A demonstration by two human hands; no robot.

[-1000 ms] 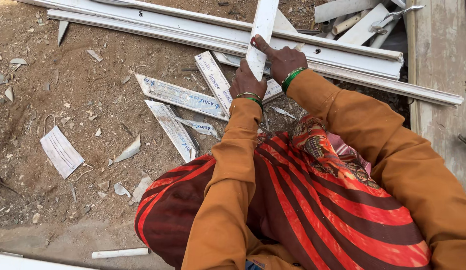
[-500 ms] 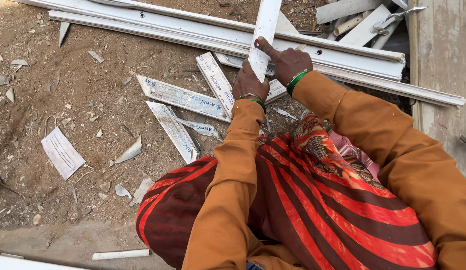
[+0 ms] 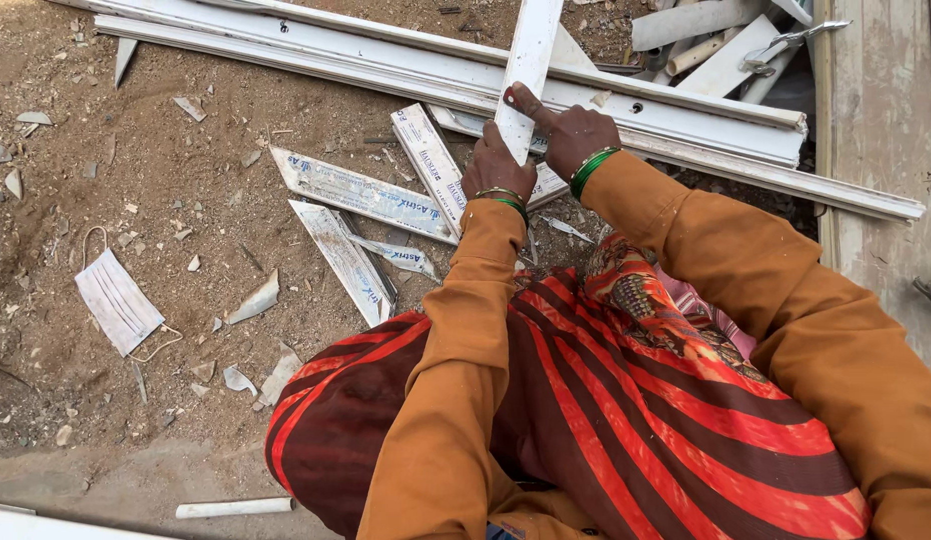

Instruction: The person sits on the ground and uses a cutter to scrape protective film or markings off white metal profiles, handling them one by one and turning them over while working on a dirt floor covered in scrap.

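Outdoors | dirt ground point(image 3: 136, 150), littered offcuts | both hands, left point(image 3: 498, 172) and right point(image 3: 576, 135), grip clenched on white strip point(image 3: 531, 50)

White protective film with blue printed labelling covers three cut strips point(image 3: 361, 193) lying on the dirt ground point(image 3: 136, 150), just left of the left hand point(image 3: 499, 172).

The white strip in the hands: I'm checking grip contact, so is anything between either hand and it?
Nothing visible: the left hand and right hand both touch the white strip directly, above the long white rails.
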